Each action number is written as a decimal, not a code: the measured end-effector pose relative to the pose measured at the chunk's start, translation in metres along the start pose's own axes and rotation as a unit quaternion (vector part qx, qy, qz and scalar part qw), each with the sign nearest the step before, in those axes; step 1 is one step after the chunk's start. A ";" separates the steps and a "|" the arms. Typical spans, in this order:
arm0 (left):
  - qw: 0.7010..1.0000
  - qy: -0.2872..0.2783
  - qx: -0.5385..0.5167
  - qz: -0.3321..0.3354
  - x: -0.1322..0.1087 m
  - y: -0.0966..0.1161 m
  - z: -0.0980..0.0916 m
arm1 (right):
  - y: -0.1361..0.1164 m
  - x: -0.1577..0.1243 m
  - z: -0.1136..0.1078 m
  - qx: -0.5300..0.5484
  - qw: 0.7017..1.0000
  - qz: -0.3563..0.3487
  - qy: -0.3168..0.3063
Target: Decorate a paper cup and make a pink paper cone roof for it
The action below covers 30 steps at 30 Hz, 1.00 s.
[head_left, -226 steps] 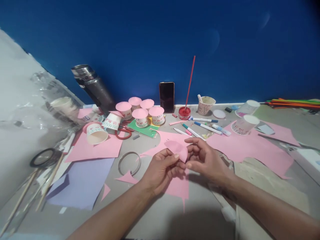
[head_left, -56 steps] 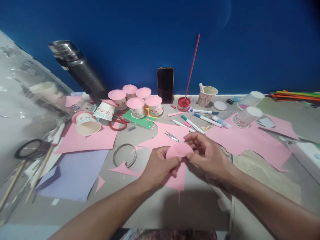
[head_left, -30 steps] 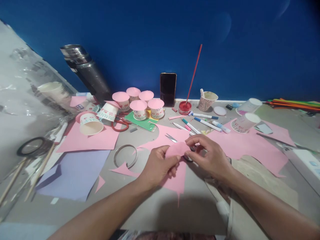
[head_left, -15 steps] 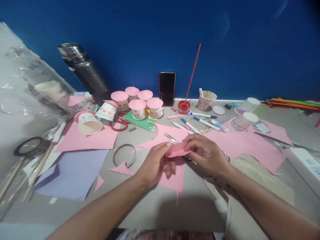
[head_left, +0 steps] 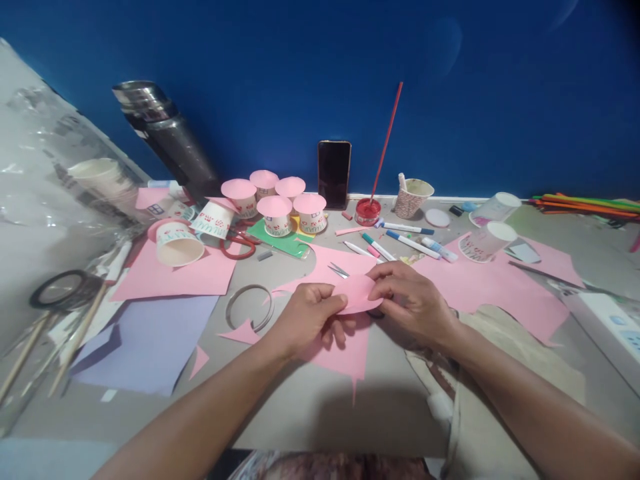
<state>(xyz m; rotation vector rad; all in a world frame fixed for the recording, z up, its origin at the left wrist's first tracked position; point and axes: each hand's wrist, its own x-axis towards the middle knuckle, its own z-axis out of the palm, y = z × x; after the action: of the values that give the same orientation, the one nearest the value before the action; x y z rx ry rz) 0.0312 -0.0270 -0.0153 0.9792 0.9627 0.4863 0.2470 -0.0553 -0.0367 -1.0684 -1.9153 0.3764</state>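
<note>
Between my two hands is a small pink paper piece with a curved edge, lifted above the table. My left hand pinches its left side, thumb on top. On the right side, my right hand grips it between thumb and fingers. Small scissors lie just behind the paper, their blades showing and the rest mostly hidden. Beneath my hands is a larger cut pink sheet. Left of my left hand are a tape roll and a pink paper scrap.
Behind stand several decorated paper cups with pink paper tops, near a phone and a red pot with an upright stick. Markers lie right of centre. A purple sheet and red-handled scissors are to the left.
The pink paper piece has tipped, so more of its flat face shows now. My left thumb has shifted onto its face; both hands stay in nearly the same place.
</note>
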 end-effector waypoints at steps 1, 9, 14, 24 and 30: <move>1.000 -0.005 0.000 -0.011 0.001 -0.001 0.000 | 0.002 -0.001 0.000 -0.003 1.000 -0.016 0.000; 0.999 0.041 0.033 -0.001 0.003 -0.001 -0.002 | 0.004 -0.001 -0.002 -0.061 0.998 0.027 -0.019; 0.981 0.152 0.099 0.065 0.006 -0.001 -0.008 | 0.000 0.003 -0.006 -0.197 0.930 0.250 -0.183; 0.953 0.245 0.096 0.152 0.016 -0.003 -0.025 | -0.009 0.010 -0.004 -0.272 0.878 0.307 -0.246; 0.939 0.285 0.039 0.187 0.018 0.005 -0.032 | 0.000 0.013 -0.013 0.051 0.888 0.428 -0.157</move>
<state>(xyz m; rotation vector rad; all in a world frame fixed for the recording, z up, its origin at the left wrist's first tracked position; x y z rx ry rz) 0.0135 0.0036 -0.0261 1.1236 1.3226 1.1021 0.2544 -0.0464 -0.0219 -1.8364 -1.5509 1.1862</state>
